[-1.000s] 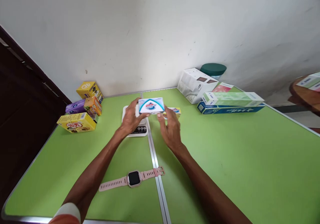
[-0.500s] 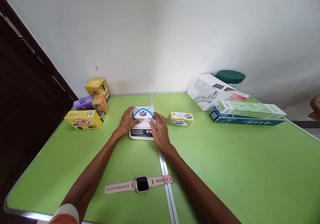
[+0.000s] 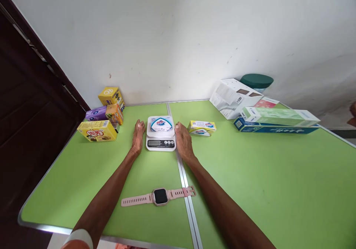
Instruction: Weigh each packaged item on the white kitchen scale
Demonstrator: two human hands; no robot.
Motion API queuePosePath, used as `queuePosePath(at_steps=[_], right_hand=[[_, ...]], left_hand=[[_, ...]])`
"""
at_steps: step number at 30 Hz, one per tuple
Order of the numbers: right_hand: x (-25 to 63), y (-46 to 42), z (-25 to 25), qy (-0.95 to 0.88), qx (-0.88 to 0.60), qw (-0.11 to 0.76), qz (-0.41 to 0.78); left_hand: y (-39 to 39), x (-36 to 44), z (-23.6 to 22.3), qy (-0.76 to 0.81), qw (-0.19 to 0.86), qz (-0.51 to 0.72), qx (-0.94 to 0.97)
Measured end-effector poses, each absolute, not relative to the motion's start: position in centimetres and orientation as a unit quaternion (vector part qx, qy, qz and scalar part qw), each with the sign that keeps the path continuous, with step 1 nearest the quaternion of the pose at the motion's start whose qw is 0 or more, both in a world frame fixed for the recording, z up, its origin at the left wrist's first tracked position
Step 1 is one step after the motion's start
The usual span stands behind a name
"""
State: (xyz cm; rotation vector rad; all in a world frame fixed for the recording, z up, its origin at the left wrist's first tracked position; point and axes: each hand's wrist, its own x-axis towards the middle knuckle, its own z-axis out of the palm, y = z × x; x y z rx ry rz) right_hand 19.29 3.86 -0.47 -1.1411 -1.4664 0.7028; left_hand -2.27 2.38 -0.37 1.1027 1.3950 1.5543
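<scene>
A small white and blue soap box lies flat on a white kitchen scale near the far middle of the green table. My left hand rests flat on the table just left of the scale, holding nothing. My right hand rests flat just right of the scale, also holding nothing. A second soap box, yellow and white, lies to the right of my right hand.
A pink smartwatch lies flat near the front edge. Yellow, purple and orange boxes are grouped at the far left. Long toothpaste boxes, a white carton and a green lid sit far right. A dark door stands left.
The soap box went from held in the air down onto the scale. Both hands let go of it and moved apart to rest on the table beside the scale.
</scene>
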Motion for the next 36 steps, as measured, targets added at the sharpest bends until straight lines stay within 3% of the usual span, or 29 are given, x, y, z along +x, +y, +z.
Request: queuePosePath(at_steps=[36], right_hand=[[19.2, 3.8, -0.5, -0.62, -0.481, 0.549, 0.288]], left_hand=[[1.4, -2.2, 0.0, 0.541, 0.374, 0.607, 0.446]])
